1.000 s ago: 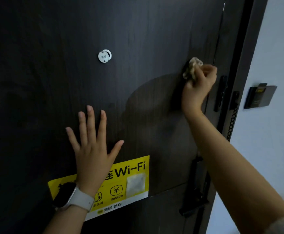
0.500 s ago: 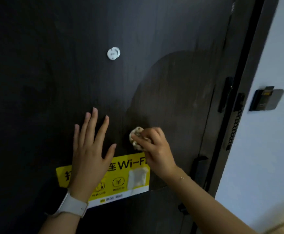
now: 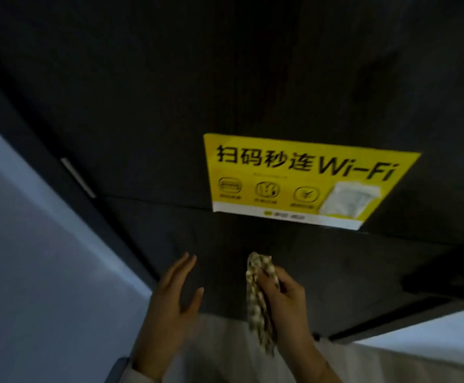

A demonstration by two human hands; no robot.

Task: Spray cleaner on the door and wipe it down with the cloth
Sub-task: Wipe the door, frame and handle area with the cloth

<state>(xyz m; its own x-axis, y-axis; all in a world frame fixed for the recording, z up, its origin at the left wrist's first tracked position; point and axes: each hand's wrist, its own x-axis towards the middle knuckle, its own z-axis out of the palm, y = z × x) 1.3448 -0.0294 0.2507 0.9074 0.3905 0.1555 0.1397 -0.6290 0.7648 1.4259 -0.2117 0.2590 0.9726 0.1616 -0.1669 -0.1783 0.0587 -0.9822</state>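
We log the cloth (image 3: 258, 297), long axis hanging downward, pinched in our right hand (image 3: 283, 297) against the lower door (image 3: 142, 106) beneath the yellow sign (image 3: 302, 178); left hand (image 3: 173, 297) nearby, fingers relaxed, empty.

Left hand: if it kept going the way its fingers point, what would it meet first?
Probably the bare door below the yellow sign. The left hand is open, fingers aimed up at the panel; the remaining gap is unclear.
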